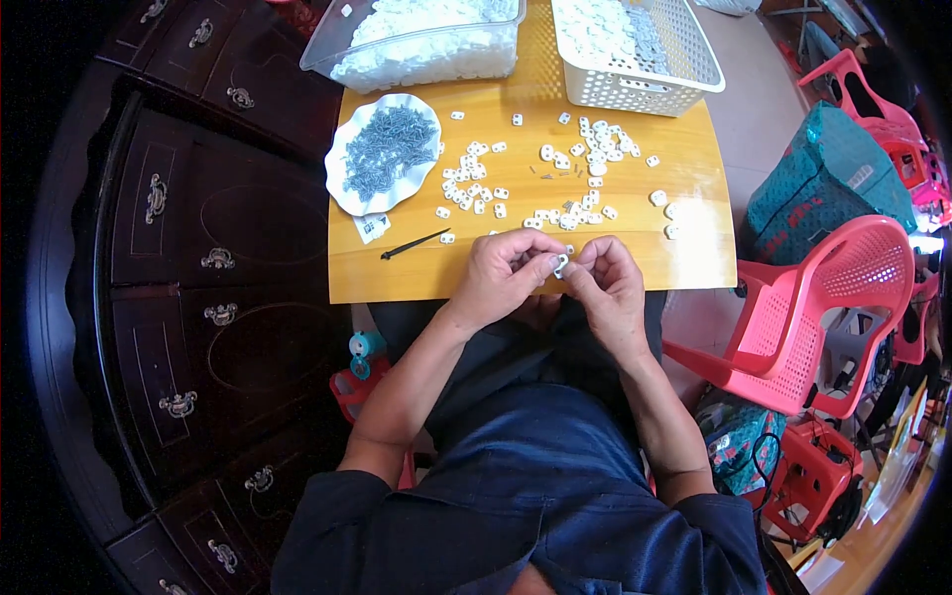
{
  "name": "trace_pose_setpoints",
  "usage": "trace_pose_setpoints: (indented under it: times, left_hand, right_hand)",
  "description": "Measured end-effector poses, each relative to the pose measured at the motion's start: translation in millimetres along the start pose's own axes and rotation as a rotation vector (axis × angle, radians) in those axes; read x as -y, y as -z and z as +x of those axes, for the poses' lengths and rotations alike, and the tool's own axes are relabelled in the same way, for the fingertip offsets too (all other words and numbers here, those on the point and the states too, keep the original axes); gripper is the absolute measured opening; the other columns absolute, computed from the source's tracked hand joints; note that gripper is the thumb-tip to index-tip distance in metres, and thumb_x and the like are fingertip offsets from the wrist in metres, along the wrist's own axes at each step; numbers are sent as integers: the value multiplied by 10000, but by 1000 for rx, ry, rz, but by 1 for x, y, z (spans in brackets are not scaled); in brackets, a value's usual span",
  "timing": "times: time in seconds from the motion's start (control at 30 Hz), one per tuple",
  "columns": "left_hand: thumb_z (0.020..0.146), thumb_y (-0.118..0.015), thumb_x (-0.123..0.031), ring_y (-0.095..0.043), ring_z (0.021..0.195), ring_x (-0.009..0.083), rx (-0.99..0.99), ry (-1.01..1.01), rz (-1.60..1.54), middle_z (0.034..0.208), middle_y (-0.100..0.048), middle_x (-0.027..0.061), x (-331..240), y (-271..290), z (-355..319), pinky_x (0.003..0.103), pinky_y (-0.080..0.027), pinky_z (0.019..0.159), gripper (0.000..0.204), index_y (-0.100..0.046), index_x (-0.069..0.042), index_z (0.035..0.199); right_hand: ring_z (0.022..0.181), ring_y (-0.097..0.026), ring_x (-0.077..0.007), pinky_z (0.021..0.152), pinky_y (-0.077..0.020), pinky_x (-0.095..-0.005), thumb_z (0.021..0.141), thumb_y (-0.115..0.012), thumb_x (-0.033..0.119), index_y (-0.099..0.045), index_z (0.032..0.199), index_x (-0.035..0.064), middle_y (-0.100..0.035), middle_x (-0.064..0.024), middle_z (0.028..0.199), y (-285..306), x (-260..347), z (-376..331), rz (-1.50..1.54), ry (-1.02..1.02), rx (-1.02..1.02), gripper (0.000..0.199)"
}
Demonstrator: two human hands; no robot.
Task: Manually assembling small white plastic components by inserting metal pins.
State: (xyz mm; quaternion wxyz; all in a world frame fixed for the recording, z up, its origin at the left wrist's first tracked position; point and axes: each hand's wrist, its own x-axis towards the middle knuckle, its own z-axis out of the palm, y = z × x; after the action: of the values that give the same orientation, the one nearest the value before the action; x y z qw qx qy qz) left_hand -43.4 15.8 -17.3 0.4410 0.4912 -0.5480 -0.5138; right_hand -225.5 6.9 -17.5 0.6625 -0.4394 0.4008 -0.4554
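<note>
Near the table's front edge, my left hand (504,278) pinches a small white plastic piece (561,264) with dark holes. My right hand (609,288) meets it from the other side, thumb and forefinger closed at the same piece; whether they also hold something smaller cannot be made out. Just beyond my hands lie several similar white pieces (540,216), with a looser group (472,174) to the left and another (601,149) farther off. A few thin grey pins (547,177) lie between the groups. Left of my hands rests a black pointed stick (415,244).
A white wavy-rimmed plate (342,139) heaped with grey pins stands at the table's left. At the back are a clear bin (416,69) of white pieces and a white perforated basket (640,94). Dark drawers (178,228) flank the left; a pink chair (793,327) stands right.
</note>
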Motion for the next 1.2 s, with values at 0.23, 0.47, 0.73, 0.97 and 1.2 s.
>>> trace_pose_setpoints:
  times: [0.23, 0.47, 0.73, 0.97, 1.2]
  left_hand:
    - [917, -748, -51, -588, 759, 19, 17, -39, -54, 949, -680, -4, -7, -1, -2, 195, -504, 666, 359, -645, -13, 1260]
    - [783, -801, -12, -655, 748, 117, -33, -218, 414, 1021, -684, 73, -24, -10, -1, 256, -546, 667, 482, -658, -30, 1243]
    - [802, -770, 7, -692, 779, 191, -37, -281, 485, 1028, -684, 107, -18, -9, -1, 300, -571, 673, 358, -687, -16, 1150]
    - [793, -780, 8, -695, 793, 206, 2, -300, 494, 1037, -687, 110, -26, -10, -2, 316, -574, 687, 381, -684, -22, 1161]
    - [771, -804, 19, -679, 754, 187, -47, -306, 442, 990, -704, 98, -22, -11, -3, 295, -549, 649, 364, -690, -22, 1114]
  right_hand:
    - [744, -547, -33, 646, -456, -197, 974, -649, 14, -535, 1001, 51, -575, 33, 854, 1, 1, 2, 40, 5, -16, 122]
    - [780, -579, -48, 701, -499, -193, 978, -652, 9, -540, 1043, 49, -589, 18, 914, 1, -1, 2, 89, -2, -9, 136]
    - [776, -577, -57, 706, -494, -206, 997, -640, 37, -556, 1071, 43, -615, 8, 888, 1, 1, 2, 89, -41, 7, 112]
    - [720, -569, -35, 608, -442, -181, 1014, -642, 96, -552, 1081, 48, -637, 9, 864, 5, -1, 6, 180, -71, 27, 122]
    - [694, -574, -35, 586, -443, -182, 991, -664, 62, -565, 1045, 52, -642, 10, 838, 4, 2, 5, 197, -65, -6, 113]
